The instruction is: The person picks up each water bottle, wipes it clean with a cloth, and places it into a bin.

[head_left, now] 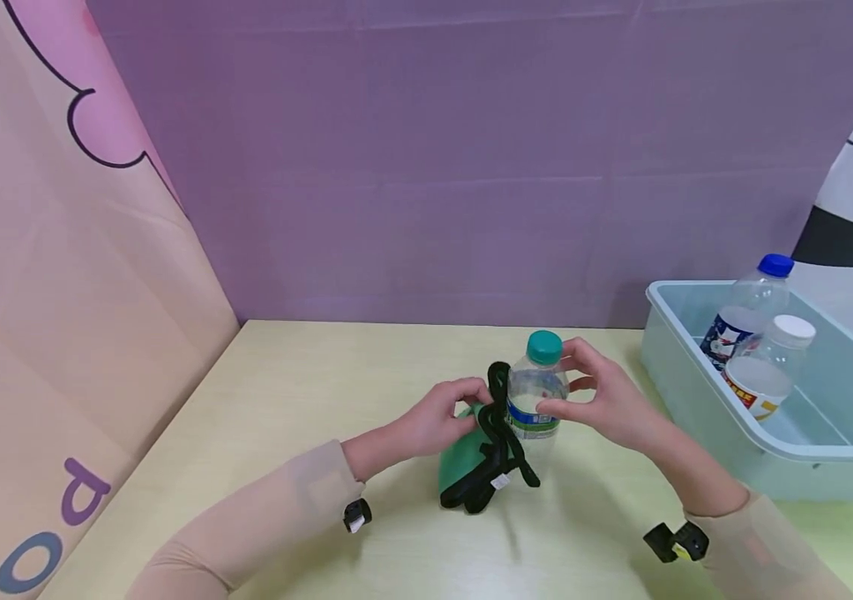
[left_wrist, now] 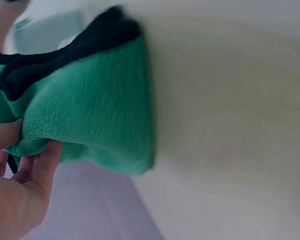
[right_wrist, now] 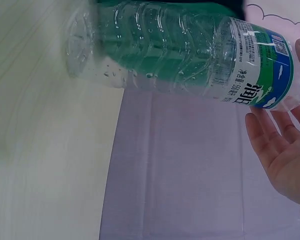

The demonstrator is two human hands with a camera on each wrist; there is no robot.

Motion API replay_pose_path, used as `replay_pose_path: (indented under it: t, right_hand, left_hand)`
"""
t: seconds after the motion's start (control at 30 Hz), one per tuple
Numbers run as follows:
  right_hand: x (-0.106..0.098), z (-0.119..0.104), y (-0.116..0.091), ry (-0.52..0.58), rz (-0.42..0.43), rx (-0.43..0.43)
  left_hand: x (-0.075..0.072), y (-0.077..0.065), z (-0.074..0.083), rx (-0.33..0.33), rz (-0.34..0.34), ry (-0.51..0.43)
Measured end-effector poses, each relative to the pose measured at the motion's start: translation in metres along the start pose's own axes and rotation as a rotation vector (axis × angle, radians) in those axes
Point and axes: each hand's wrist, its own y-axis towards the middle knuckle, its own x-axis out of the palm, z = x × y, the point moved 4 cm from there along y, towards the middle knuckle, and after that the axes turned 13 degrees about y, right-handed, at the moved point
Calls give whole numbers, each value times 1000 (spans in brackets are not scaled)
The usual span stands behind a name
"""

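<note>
A clear plastic bottle [head_left: 528, 385] with a teal cap and a blue, green and white label stands upright on the table. My right hand [head_left: 616, 403] holds its upper part, thumb across the label and fingers at the far side. Close against the bottle on the left is a green plush pouch [head_left: 459, 463] with black trim, a black cord [head_left: 497, 385] and a small white tag. My left hand [head_left: 436, 419] pinches the pouch's green cloth; the left wrist view shows thumb and fingers gripping a fold. Droplets dot the bottle [right_wrist: 165, 55] in the right wrist view.
On the right of the table sits a light blue plastic bin [head_left: 734, 462]. Inside it lean a bottle with a blue cap [head_left: 775, 266] and a bottle with a white cap [head_left: 794, 329]. A purple cloth backdrop [head_left: 411, 167] hangs behind the pale wooden table [head_left: 306, 375].
</note>
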Motion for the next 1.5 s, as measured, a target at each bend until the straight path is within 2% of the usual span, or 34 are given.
replay_pose_path:
  t: [0.13,0.27,0.4,0.5,0.67,0.8,0.97,1.13,1.33,1.5]
  right_hand:
    - [0,1,1,4,-5,-1]
    - [0,0,1,8,-4,4]
    - [1,-2,0,12,-3,3]
    - [1,-4,-1,9,1,-2]
    - [-1,-3,-1,19,10,-4]
    - [-2,-2,0,43,5,-14]
    - [-2,-2,0,59,-4,-58]
    - [-2,-1,0,47,2,-42]
    - [-1,2,-2,35,-5,8]
    - [0,1,-3,25,-7,-2]
  left_hand:
    - [10,-5,-10,-23,-65,32]
    - [11,-5,-11,-42,-57,34]
    - [7,-3,-9,-66,19,-23]
    - [0,2,-3,-57,98,-84]
    - [-20,16,14,-11,208,-176]
    - [-36,25,27,18,242,-208]
    - [-44,30,37,45,206,-167]
    - [-41,31,32,18,136,-117]
    - [-23,21,12,4,101,-87]
    - [0,9,-7,-25,11,-5]
